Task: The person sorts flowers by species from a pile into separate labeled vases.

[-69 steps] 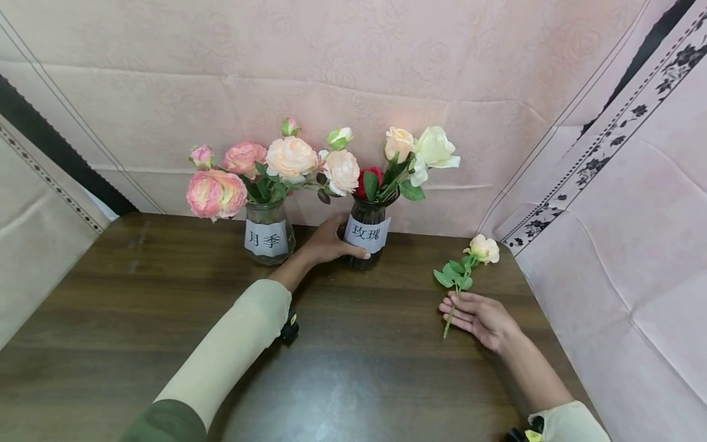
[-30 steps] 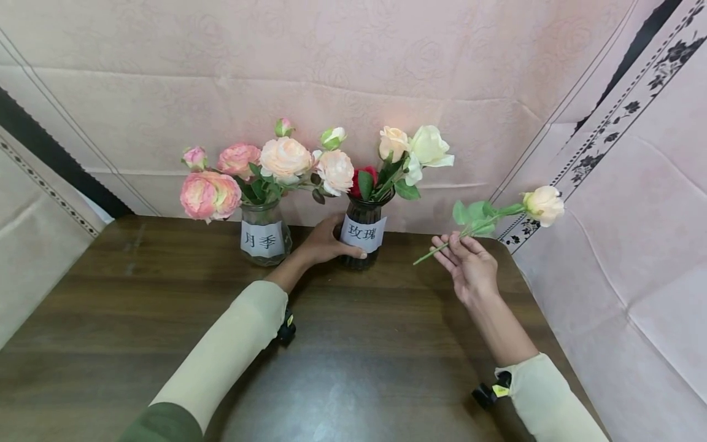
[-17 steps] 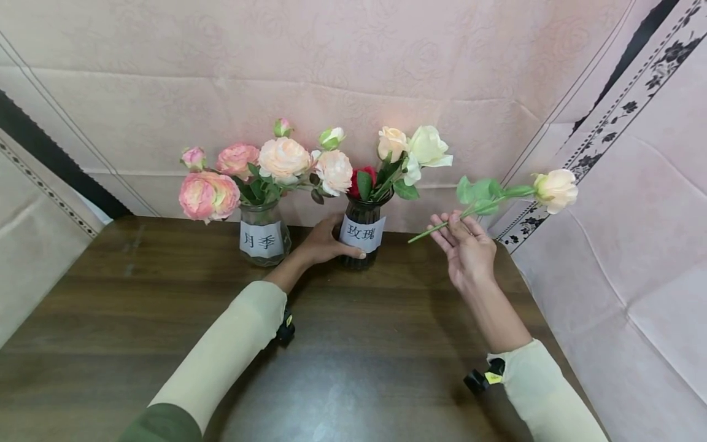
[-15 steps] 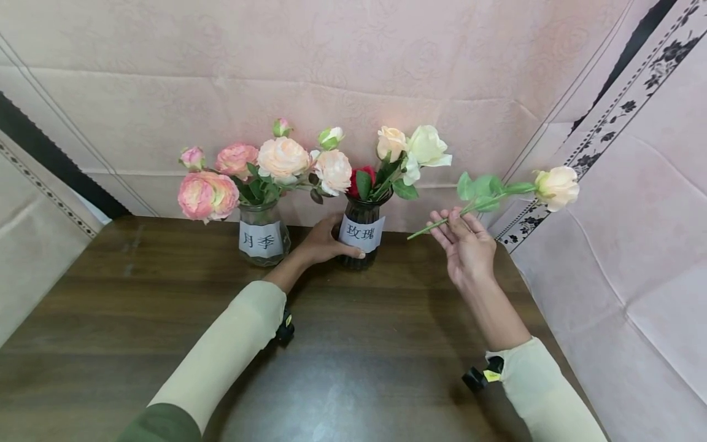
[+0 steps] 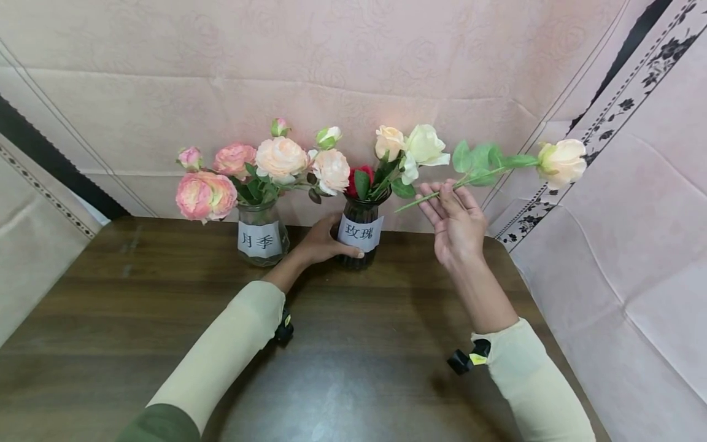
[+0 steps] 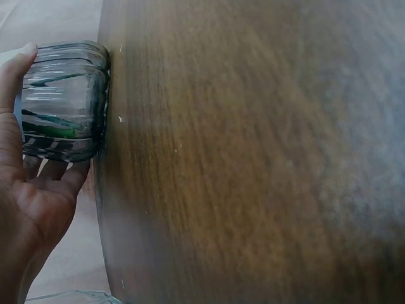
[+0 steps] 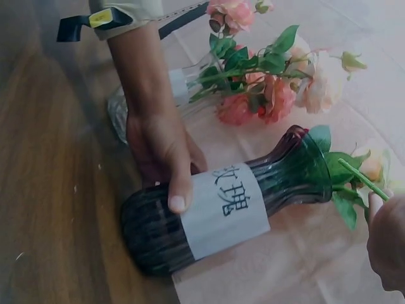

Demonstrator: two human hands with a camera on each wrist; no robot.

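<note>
My left hand grips the dark ribbed glass vase around its lower body, thumb in front by the white paper label. Inside that vase stand a red, a peach and a white-green rose. To the right and raised above the table, my right hand pinches the green stem of a single cream rose between thumb and fingers. This rose lies nearly level, bloom to the right, with its bare stem end pointing left toward the vase mouth. In the right wrist view the stem end appears close to the rim.
A clear glass vase with a white label stands left of the dark one, full of pink and peach blooms. Both vases are near the back edge of the brown wooden table. Pale patterned cloth hangs behind and on the sides.
My right hand has lifted the cream rose from low on the right, tipped it toward level, and carried it up and left toward the dark vase. The left hand keeps its hold.
</note>
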